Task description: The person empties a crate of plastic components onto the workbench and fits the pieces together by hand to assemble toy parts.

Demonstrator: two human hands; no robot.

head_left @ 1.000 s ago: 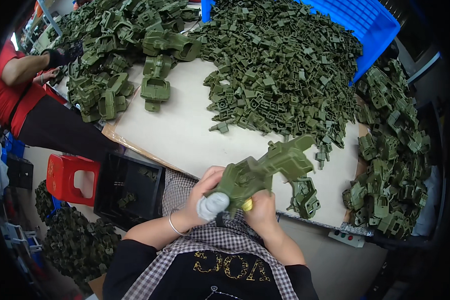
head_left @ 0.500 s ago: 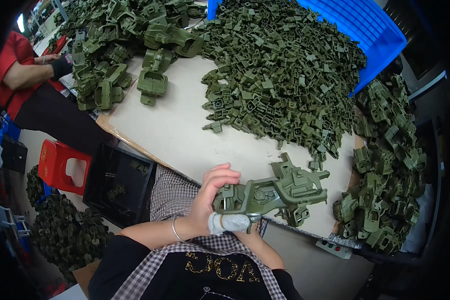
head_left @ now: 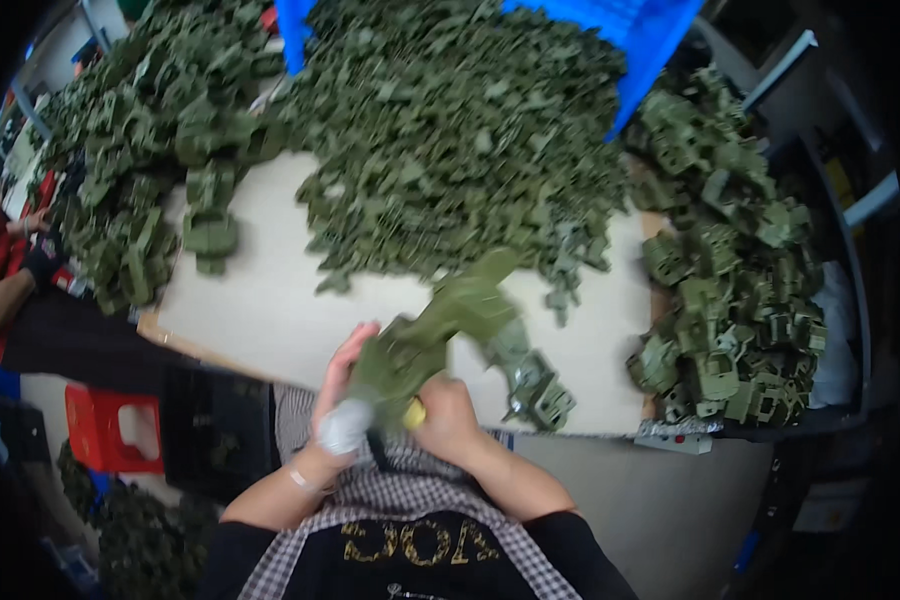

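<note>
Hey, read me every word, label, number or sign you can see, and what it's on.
Black shirt: large gold lettering on the chest, which I won't copy out.
Held green part: blurred, no text readable.
Red stool: blurred, no text readable.
Nothing else is legible.

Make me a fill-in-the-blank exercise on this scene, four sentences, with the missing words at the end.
1. The person's left hand holds a plastic part whose colour is ____.
2. The apron has a ____ pattern.
3. The red stool is on the ____ side of the picture.
4. The crate at the top edge is ____.

Missing words: green; checked; left; blue.
</note>
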